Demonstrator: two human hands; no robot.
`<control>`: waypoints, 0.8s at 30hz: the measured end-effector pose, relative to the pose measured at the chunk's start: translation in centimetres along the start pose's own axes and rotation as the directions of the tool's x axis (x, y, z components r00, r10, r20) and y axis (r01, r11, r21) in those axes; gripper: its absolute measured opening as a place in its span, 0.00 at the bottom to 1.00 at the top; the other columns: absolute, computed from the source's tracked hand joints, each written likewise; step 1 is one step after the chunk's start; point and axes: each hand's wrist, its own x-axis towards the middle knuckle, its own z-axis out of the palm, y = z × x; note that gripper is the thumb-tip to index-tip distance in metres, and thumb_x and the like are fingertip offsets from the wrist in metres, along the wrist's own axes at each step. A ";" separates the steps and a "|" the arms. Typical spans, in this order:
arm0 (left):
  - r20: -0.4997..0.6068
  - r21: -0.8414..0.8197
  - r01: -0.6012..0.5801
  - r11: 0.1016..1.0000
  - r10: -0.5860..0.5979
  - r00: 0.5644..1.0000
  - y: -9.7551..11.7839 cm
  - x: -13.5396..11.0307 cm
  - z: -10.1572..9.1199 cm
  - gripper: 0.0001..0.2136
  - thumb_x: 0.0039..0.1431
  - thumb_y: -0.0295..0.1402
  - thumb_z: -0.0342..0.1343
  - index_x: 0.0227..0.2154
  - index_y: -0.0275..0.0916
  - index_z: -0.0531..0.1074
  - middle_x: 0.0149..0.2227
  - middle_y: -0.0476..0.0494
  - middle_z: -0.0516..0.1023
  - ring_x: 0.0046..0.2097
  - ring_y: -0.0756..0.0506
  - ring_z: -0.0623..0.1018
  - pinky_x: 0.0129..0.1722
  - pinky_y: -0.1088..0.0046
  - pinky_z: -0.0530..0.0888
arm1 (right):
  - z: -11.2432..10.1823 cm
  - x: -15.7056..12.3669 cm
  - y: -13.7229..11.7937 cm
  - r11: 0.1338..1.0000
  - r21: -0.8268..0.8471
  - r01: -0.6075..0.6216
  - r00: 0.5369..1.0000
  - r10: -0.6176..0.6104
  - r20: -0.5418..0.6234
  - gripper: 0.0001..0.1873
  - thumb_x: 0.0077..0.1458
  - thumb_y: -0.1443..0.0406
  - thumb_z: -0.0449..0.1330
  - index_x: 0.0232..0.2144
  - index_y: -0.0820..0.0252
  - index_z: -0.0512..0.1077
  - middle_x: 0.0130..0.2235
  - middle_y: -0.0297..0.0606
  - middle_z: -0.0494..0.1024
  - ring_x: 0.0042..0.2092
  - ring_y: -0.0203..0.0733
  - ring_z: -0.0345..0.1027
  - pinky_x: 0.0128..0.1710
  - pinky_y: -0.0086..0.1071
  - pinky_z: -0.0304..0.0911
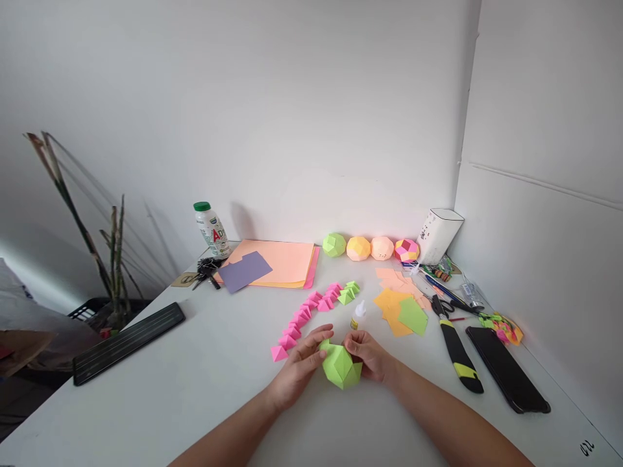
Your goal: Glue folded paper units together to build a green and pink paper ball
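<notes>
A light green folded-paper polyhedron [339,368], partly formed with pointed flaps along its edge, is between my hands just above the white table. My left hand [299,363] steadies its left side, thumb and fingers closing on a flap there. With thumb and fingertips pinched together, my right hand [367,353] grips the upper right edge; the fingertips partly hide behind the paper. Right behind the model stands a small white glue bottle [359,314]. Beside my left hand runs a row of pink folded-paper pieces [296,322], followed by a few green folded pieces [348,293].
Finished paper balls [359,248] line the wall. Orange and green paper pentagons [413,316], a box cutter [460,357], scissors [442,306] and a black phone [507,370] lie right. Coloured sheets [282,259], a white bottle [213,232] and a black bar [129,342] are left.
</notes>
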 end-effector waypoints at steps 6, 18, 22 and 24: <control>0.127 0.259 -0.193 0.946 0.164 0.978 -0.1 -0.4 0.1 0.10 0.53 0.37 0.60 0.37 0.42 0.73 0.46 0.41 0.64 0.50 0.40 0.64 0.47 0.66 0.65 | 0.2 -0.1 0.1 0.994 -0.107 0.019 1.000 -0.019 0.000 0.26 0.32 0.50 0.72 0.16 0.60 0.63 0.14 0.22 0.61 0.17 0.27 0.48 0.18 0.26 0.43; 0.209 0.181 -0.078 0.980 0.039 0.977 0.3 -0.4 0.3 0.10 0.51 0.34 0.61 0.23 0.37 0.67 0.31 0.48 0.64 0.35 0.48 0.67 0.34 0.72 0.64 | 1.4 -0.7 -0.1 0.849 -0.485 0.209 0.957 -0.281 -0.079 0.24 0.52 0.45 0.56 0.26 0.60 0.72 0.27 0.34 0.71 0.29 0.37 0.63 0.31 0.32 0.58; 0.244 0.111 0.019 0.994 -0.046 0.969 0.9 -0.1 0.0 0.11 0.49 0.35 0.63 0.21 0.35 0.69 0.27 0.50 0.66 0.29 0.50 0.67 0.29 0.73 0.62 | 1.3 -0.6 -0.3 0.738 -0.629 0.246 0.900 -0.415 -0.135 0.20 0.58 0.48 0.52 0.36 0.57 0.71 0.38 0.39 0.72 0.39 0.42 0.66 0.42 0.35 0.61; 0.262 0.089 0.056 0.994 -0.078 0.962 1.1 0.0 -0.1 0.11 0.46 0.35 0.65 0.20 0.35 0.69 0.27 0.50 0.66 0.28 0.50 0.67 0.29 0.73 0.61 | 0.8 -0.4 -0.5 0.685 -0.690 0.234 0.865 -0.470 -0.173 0.19 0.59 0.49 0.49 0.35 0.57 0.70 0.39 0.39 0.72 0.40 0.43 0.66 0.44 0.37 0.60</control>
